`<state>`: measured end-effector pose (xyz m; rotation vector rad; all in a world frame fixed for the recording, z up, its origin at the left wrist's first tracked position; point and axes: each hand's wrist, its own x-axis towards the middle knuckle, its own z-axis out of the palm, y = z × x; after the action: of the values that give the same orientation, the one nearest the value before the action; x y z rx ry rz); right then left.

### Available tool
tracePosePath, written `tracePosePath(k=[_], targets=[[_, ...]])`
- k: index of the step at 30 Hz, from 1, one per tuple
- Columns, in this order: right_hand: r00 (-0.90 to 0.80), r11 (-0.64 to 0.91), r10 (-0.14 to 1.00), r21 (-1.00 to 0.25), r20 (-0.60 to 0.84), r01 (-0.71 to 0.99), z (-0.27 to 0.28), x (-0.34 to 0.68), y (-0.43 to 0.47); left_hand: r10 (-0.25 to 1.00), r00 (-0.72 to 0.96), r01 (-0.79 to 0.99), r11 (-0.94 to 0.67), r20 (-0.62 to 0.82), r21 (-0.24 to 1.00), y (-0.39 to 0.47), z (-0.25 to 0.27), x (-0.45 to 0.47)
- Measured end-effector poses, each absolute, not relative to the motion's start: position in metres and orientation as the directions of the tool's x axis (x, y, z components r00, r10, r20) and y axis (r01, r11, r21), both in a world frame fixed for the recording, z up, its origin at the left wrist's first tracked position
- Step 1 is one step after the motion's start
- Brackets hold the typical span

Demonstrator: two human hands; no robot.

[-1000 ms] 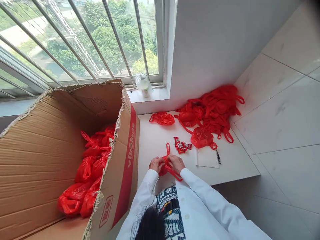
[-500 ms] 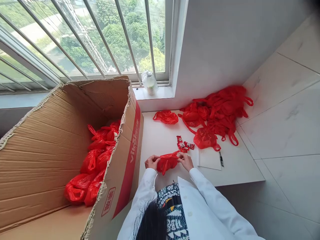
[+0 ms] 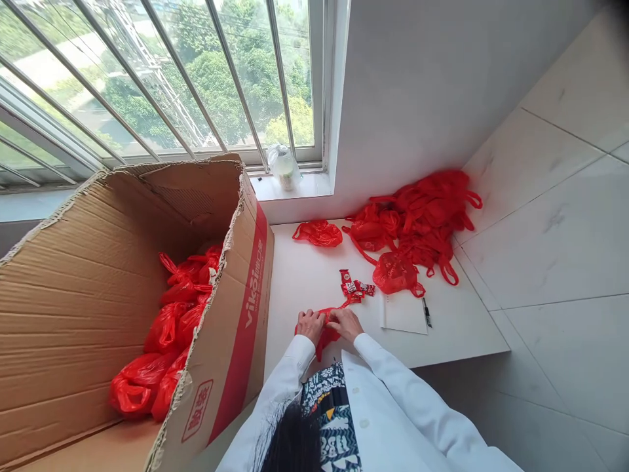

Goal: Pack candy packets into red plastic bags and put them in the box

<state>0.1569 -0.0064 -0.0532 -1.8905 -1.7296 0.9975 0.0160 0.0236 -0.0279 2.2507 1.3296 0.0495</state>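
Note:
A red plastic bag [image 3: 326, 335] lies at the front of the white table, between my hands. My left hand [image 3: 311, 324] grips its left side with curled fingers. Close beside it, my right hand [image 3: 346, 324] pinches the bag from the right, and the fingertips of both hands nearly meet. Just beyond the hands lie several small red printed packets [image 3: 356, 287]. Another red bag [image 3: 318, 233] rests near the wall, and a red bag with a print [image 3: 395, 273] lies to the right of the packets.
A large open cardboard box [image 3: 250, 328] on the left holds several tied red bags [image 3: 164, 328]. A heap of red bags [image 3: 432, 210] lies against the wall. White paper [image 3: 403, 314] and a pen [image 3: 427, 313] sit on the table [image 3: 462, 337]. A bagged cup [image 3: 284, 169] stands on the windowsill.
My hands have come together over the red bag, gathering its top. Before, they held it stretched apart at both sides. The whole view has shifted slightly.

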Motion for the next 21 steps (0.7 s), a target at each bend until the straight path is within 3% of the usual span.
tracePosePath(k=[6, 9, 11, 17, 19, 21], targets=[[0.324, -0.388, 0.89, -0.906, -0.32, 0.171, -0.059, 0.199, -0.012, 0.873, 0.444, 0.788, -0.274, -0.202, 0.551, 0.04, -0.012, -0.018], [0.29, -0.412, 0.873, -0.911, -0.391, 0.012, -0.06, 0.217, -0.016, 0.884, 0.428, 0.746, -0.228, -0.187, 0.626, 0.044, -0.004, -0.029], [0.195, -0.414, 0.898, -0.908, -0.396, 0.066, -0.057, 0.216, -0.019, 0.887, 0.427, 0.722, -0.218, -0.174, 0.657, 0.04, -0.001, -0.026], [0.177, -0.306, 0.952, -0.77, -0.25, 0.56, -0.039, 0.186, -0.02, 0.879, 0.463, 0.668, -0.261, -0.114, 0.697, 0.025, 0.0, 0.004], [0.189, -0.288, 0.957, -0.77, -0.218, 0.57, -0.034, 0.184, -0.02, 0.888, 0.449, 0.651, -0.246, -0.103, 0.718, 0.027, 0.0, 0.004], [0.23, -0.312, 0.946, -0.828, -0.226, 0.467, -0.032, 0.188, -0.02, 0.902, 0.422, 0.626, -0.22, -0.087, 0.748, 0.032, 0.004, -0.002]])
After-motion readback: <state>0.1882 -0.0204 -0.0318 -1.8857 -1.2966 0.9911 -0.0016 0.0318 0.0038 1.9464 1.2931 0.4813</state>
